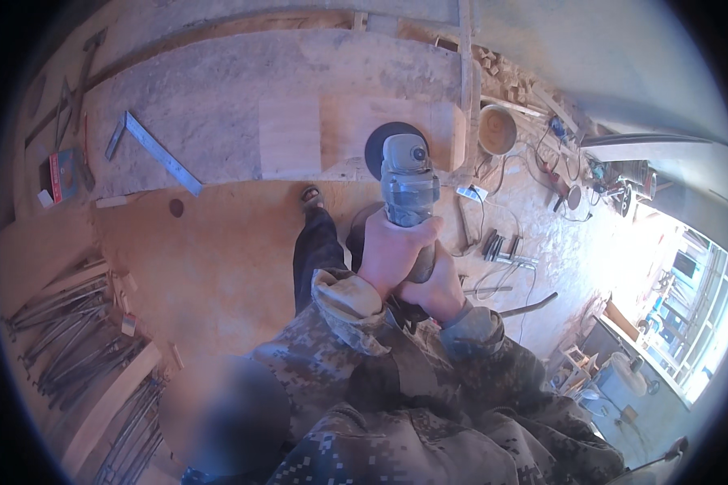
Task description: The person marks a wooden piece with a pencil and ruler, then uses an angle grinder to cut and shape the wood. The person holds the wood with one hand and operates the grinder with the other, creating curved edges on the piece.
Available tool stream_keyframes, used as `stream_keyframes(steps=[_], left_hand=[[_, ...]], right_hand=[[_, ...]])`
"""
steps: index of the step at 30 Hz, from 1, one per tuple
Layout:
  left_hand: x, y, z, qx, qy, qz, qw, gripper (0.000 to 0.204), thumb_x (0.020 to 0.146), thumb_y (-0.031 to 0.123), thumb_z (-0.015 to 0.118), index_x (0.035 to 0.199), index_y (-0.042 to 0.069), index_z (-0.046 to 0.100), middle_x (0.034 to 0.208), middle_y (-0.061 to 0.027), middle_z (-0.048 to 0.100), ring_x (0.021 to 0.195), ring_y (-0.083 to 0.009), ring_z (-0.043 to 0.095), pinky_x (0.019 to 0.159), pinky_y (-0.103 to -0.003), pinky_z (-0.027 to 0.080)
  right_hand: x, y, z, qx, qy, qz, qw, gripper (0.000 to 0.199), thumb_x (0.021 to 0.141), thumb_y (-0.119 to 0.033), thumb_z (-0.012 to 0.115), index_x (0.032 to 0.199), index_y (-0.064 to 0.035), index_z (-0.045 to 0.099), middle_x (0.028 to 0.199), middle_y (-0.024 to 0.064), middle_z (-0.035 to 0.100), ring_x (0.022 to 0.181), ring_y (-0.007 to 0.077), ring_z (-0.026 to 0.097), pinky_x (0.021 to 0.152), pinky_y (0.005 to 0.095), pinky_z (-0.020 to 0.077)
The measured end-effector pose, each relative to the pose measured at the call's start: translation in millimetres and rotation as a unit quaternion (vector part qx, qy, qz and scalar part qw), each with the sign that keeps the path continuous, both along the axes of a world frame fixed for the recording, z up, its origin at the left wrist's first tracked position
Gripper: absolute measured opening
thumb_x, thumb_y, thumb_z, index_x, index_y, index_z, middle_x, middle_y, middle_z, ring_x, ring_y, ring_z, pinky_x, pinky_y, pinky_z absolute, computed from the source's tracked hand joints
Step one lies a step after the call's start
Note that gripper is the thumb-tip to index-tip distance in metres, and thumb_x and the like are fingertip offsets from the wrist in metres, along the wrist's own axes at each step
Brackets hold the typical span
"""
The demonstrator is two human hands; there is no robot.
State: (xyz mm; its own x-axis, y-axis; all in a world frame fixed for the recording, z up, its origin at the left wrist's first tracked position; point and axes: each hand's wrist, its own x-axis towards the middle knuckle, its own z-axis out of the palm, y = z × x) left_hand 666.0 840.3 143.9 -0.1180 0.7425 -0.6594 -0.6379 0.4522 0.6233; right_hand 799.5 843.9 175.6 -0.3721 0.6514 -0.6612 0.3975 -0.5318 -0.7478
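Both my hands grip an angle grinder (410,187) with a grey head and a dark round disc (378,152). My left hand (390,249) is wrapped round the body just behind the head. Nearer to me, my right hand (438,284) closes on the rear part, most of which the hands hide. Under the disc lies a pale wooden board (348,133) on the long, worn workbench (210,89). The disc sits over the board's near part; whether it touches the wood I cannot tell.
An angled metal square (158,158) and a red box (62,174) lie on the bench's left. Right of it are a round bowl-like container (497,129), a power strip (471,192), cords and another power tool (560,187). Metal clamps (65,331) crowd the lower left.
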Motion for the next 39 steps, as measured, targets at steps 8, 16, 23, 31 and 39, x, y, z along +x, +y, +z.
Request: stream_keyframes(steps=[8, 16, 23, 31, 39], left_hand=[[-18, 7, 21, -0.037, 0.112, 0.005, 0.993, 0.026, 0.084, 0.017, 0.085, 0.102, -0.001, 0.077, 0.091, -0.0061, 0.078, 0.079, -0.0131, 0.071, 0.075, -0.033, 0.057], [-29, 10, 12, -0.02, 0.109, 0.018, 0.994, 0.025, 0.085, 0.017, 0.086, 0.102, -0.001, 0.078, 0.093, -0.0061, 0.078, 0.082, -0.0127, 0.072, 0.075, -0.033, 0.057], [-12, 10, 1, -0.034, 0.044, -0.019, 0.998, 0.021, 0.086, 0.016, 0.086, 0.099, 0.002, 0.079, 0.089, -0.0041, 0.076, 0.08, -0.0117, 0.071, 0.073, -0.032, 0.056], [-17, 18, 11, -0.029, 0.071, -0.009, 0.997, 0.022, 0.085, 0.018, 0.086, 0.097, 0.001, 0.079, 0.089, -0.0047, 0.077, 0.079, -0.0118, 0.071, 0.073, -0.032, 0.057], [-38, 25, 12, -0.016, 0.084, 0.025, 0.996, 0.021, 0.087, 0.017, 0.086, 0.099, 0.002, 0.08, 0.089, -0.0028, 0.077, 0.078, -0.0118, 0.07, 0.075, -0.032, 0.057]], right_hand=[[-14, 13, 1, -0.018, 0.044, 0.026, 0.999, 0.087, 0.069, -0.015, 0.09, 0.145, 0.0023, 0.053, 0.126, 0.0128, 0.071, 0.117, 0.0214, 0.069, 0.101, 0.0384, 0.0553], [-24, 19, -9, -0.042, 0.075, 0.031, 0.996, 0.085, 0.07, -0.012, 0.089, 0.145, 0.0024, 0.052, 0.125, 0.0121, 0.07, 0.115, 0.021, 0.069, 0.098, 0.0384, 0.0566], [-12, 13, -2, -0.037, 0.03, -0.032, 0.998, 0.09, 0.066, -0.015, 0.093, 0.145, 0.0048, 0.053, 0.125, 0.0133, 0.071, 0.115, 0.0217, 0.07, 0.1, 0.0386, 0.0567], [-14, 16, -5, -0.012, 0.044, -0.024, 0.999, 0.087, 0.067, -0.018, 0.094, 0.142, 0.0044, 0.055, 0.123, 0.0126, 0.072, 0.114, 0.0207, 0.07, 0.099, 0.0384, 0.0565], [-31, 34, -10, -0.026, 0.053, 0.054, 0.997, 0.085, 0.069, -0.011, 0.085, 0.146, 0.0041, 0.051, 0.129, 0.0129, 0.066, 0.119, 0.0235, 0.067, 0.103, 0.039, 0.0549]])
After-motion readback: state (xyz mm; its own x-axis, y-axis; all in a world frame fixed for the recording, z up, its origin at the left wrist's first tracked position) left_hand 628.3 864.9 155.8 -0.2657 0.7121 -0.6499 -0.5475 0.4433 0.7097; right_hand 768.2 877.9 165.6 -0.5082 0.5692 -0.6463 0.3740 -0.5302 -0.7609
